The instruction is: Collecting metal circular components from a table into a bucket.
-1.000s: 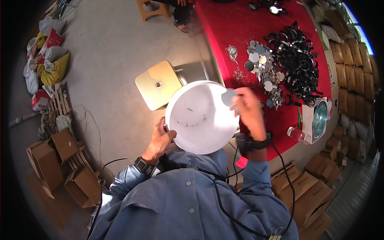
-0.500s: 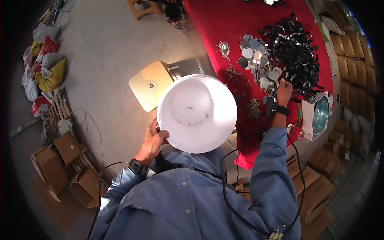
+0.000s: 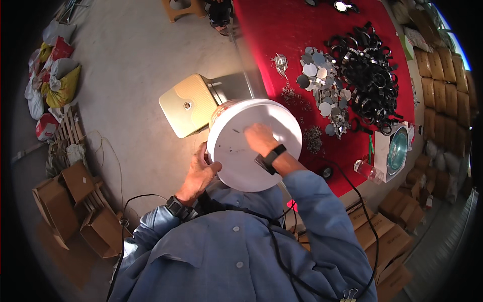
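Note:
A white plastic bucket [image 3: 232, 163] is tilted in front of my body, its mouth facing me, with a few dark specks on its inside. My left hand [image 3: 199, 173] grips it at the left rim, thumb on the near edge. My right hand [image 3: 260, 139] is over the mouth of the bucket, curled, with its fingertips hidden beneath; what it holds, if anything, cannot be made out. To the right, on the red-covered table [image 3: 347, 171], lie a heap of round silvery discs [image 3: 325, 108] and a larger heap of black ring-shaped parts [image 3: 375, 75].
Small metal pieces [image 3: 313, 140] and thin pins [image 3: 280, 64] lie on the table. A clear bottle [image 3: 369, 170] and a teal bowl [image 3: 397, 150] sit at its right edge. Beyond the bucket stands a yellow stool [image 3: 187, 106]. Cardboard boxes [image 3: 60, 204] and bags [image 3: 63, 85] line the left.
My right hand has left the heaps on the table and moved left to the bucket's mouth. The bucket has shifted slightly right, still in my left hand.

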`<control>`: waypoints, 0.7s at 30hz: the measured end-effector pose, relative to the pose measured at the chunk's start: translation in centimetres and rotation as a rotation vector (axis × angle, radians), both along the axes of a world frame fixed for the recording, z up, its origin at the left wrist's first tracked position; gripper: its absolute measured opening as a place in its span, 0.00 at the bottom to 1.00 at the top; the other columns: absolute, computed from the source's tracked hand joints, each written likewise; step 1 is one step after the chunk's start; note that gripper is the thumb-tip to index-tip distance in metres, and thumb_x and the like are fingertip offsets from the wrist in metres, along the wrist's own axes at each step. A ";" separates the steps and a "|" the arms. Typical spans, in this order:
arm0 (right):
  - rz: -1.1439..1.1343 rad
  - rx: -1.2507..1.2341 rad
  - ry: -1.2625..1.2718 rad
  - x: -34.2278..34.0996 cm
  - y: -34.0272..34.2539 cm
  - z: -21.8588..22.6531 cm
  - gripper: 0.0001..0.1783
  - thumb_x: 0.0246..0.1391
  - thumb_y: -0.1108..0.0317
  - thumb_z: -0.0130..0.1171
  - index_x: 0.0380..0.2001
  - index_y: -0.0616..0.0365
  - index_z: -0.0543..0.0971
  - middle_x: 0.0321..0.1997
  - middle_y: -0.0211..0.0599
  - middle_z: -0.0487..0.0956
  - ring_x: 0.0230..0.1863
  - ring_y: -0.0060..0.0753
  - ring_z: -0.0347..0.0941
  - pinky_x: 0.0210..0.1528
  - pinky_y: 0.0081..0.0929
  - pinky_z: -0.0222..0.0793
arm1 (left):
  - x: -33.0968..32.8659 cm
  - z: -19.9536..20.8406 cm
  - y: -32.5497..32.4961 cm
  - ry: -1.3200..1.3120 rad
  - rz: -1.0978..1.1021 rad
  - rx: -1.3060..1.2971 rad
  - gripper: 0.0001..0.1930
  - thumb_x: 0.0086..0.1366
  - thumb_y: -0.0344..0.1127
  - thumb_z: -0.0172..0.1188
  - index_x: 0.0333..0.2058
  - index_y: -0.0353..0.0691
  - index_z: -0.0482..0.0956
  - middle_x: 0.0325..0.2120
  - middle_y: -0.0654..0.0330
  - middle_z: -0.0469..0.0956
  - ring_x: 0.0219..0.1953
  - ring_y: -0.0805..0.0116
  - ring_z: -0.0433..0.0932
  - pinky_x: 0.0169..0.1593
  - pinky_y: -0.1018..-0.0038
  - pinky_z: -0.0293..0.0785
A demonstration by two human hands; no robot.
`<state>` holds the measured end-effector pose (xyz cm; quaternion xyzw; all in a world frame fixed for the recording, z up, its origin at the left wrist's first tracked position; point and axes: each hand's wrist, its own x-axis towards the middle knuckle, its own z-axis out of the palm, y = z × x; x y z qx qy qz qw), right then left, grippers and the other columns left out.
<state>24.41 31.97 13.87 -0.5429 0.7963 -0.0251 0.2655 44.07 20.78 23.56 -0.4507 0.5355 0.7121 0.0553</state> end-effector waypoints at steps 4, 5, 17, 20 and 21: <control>0.009 0.339 0.034 1.2 0.7 -7.6 0.10 0.53 0.71 0.56 0.34 0.53 0.86 0.36 0.42 0.85 0.41 0.44 0.83 0.37 0.38 0.79 | 0.1 0.9 0.4 0.020 0.009 -0.008 0.34 0.52 0.24 0.56 0.61 0.29 0.64 0.41 0.52 0.78 0.40 0.67 0.76 0.45 0.73 0.75; -0.043 0.418 0.045 1.6 1.2 -8.2 0.11 0.55 0.72 0.56 0.34 0.51 0.87 0.37 0.41 0.85 0.41 0.44 0.83 0.38 0.37 0.79 | 0.2 1.2 0.3 -0.003 -0.014 -0.002 0.35 0.52 0.23 0.56 0.62 0.28 0.62 0.42 0.51 0.79 0.41 0.65 0.78 0.47 0.71 0.75; -0.071 0.486 0.160 5.7 1.6 -9.6 0.11 0.59 0.68 0.55 0.34 0.43 0.88 0.37 0.32 0.86 0.42 0.35 0.84 0.33 0.32 0.79 | 1.8 1.4 -0.1 0.053 -0.015 0.002 0.35 0.50 0.24 0.56 0.61 0.28 0.64 0.40 0.51 0.79 0.40 0.66 0.78 0.47 0.71 0.75; -0.057 0.479 0.132 6.1 1.4 -9.3 0.11 0.60 0.67 0.55 0.34 0.43 0.87 0.36 0.33 0.86 0.42 0.36 0.84 0.34 0.32 0.79 | 2.2 1.5 -0.1 0.040 0.006 0.018 0.34 0.50 0.23 0.55 0.60 0.30 0.67 0.40 0.54 0.78 0.40 0.69 0.75 0.44 0.74 0.73; -0.051 0.441 0.119 6.2 1.3 -9.1 0.11 0.59 0.68 0.55 0.34 0.44 0.87 0.36 0.33 0.86 0.42 0.37 0.84 0.36 0.32 0.79 | 2.3 1.5 -0.1 0.040 0.004 0.017 0.34 0.50 0.23 0.55 0.60 0.30 0.67 0.40 0.54 0.78 0.40 0.69 0.75 0.44 0.74 0.73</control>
